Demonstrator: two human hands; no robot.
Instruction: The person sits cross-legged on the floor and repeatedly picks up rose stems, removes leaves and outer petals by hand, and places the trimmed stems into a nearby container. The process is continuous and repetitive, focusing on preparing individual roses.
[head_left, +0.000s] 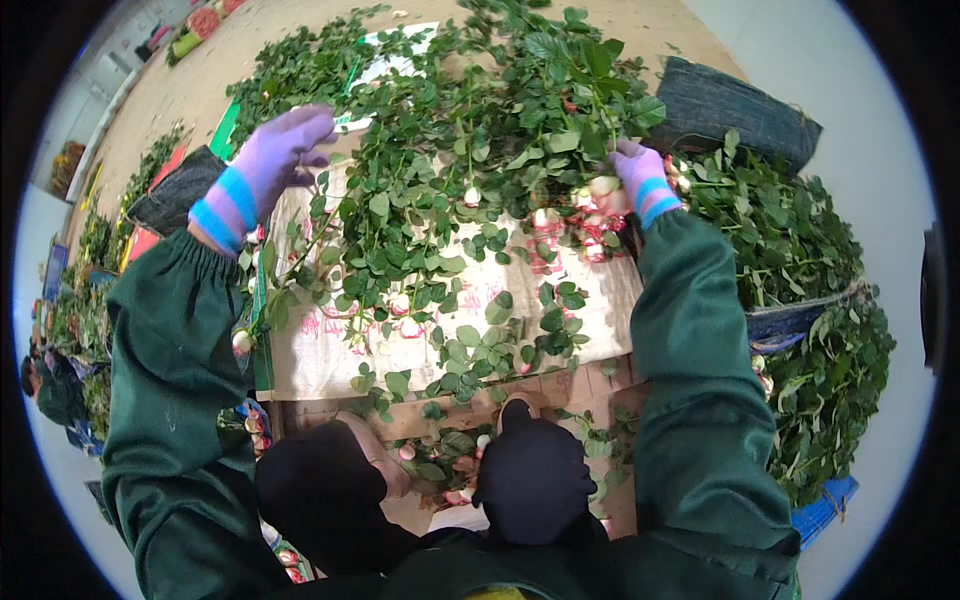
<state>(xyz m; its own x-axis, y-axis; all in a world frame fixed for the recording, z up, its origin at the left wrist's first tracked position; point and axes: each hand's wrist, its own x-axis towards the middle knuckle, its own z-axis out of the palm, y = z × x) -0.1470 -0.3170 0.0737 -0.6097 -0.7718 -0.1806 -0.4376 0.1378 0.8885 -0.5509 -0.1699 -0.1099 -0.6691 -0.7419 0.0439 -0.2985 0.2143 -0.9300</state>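
Observation:
My left hand (289, 146), in a lilac knit glove with blue cuff stripes, is raised over the left side of the work surface. Its fingers are apart and I see nothing in them. At the right, my gloved right hand (636, 166) closes on a leafy rose stem (614, 133). Just below and left of it sit pink-edged white rose heads (592, 217), some blurred. Leafy cut roses (405, 217) spread over a white woven sheet (585, 300) with red marks. A single white rose bud (472, 197) hangs near the middle of the pile.
Wrapped bundles of leafy stems (802, 232) stand close by my right arm, beside a dark wrap roll (735, 112). Another dark wrap (176, 191) lies left. Fallen roses and leaves (442, 454) lie between my feet. A person (60, 386) is at the far left.

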